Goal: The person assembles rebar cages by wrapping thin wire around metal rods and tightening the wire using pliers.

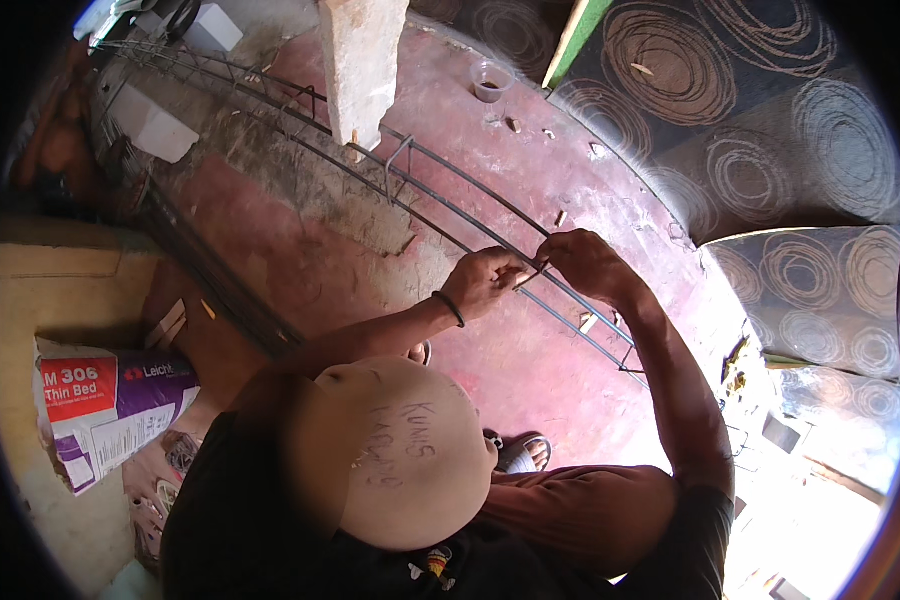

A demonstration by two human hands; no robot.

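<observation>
A long cage of thin steel rods (470, 183) with wire-like cross ties runs slantwise over the floor. My left hand (485, 283), with a black band on its wrist, pinches at one of its rods from the near side; whatever lies between the fingertips is too small to name. Against the same spot, my right hand (582, 266) is closed from the right, its fingertips at a thin dark piece (540, 266) crossing the rods. Both hands nearly meet there. A beige rounded thing (415, 450) with handwriting covers part of my black shirt, partly blurred.
A pale post (360, 75) stands over the cage. Patterned panels (740, 165) line the right, near a clear cup (490, 82). Left are white blocks (150, 122), dark bars (210, 260) and a printed bag (115, 405). Another person (55, 140) is at the far left.
</observation>
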